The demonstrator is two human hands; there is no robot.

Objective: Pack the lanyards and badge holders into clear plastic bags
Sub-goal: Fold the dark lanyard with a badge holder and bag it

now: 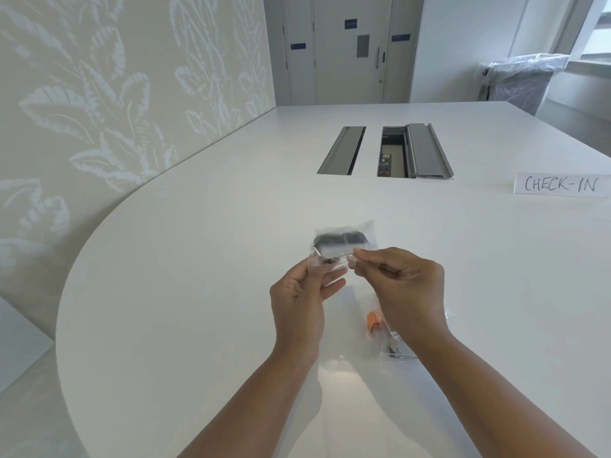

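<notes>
Clear plastic bag, held in the air over the white surface, just in front of the person and clear of it. Inside, a black lanyard lies bundled against the far side, with small metal fittings nearer the hands; the badge holder cannot be told apart from the film.

The bag's long axis runs left to right across the view, as does the lanyard bundle. The near edge, judged to be the mouth, faces the person and the closed end points away, tipped slightly upward.

The left hand pinches the near left corner between thumb and fingers. The right hand pinches the same edge further right, its other fingers curled.

The step in hand appears to be sealing. It is done well by keeping the edge taut between the two pinches, keeping the contents shaken to the far end so nothing lies in the seal, and running one pinch along the strip from corner to corner.

Under the right wrist a second bag rests on the surface, holding an orange lanyard. Further off are two cable hatches and a handwritten CHECK-IN sign.
</notes>
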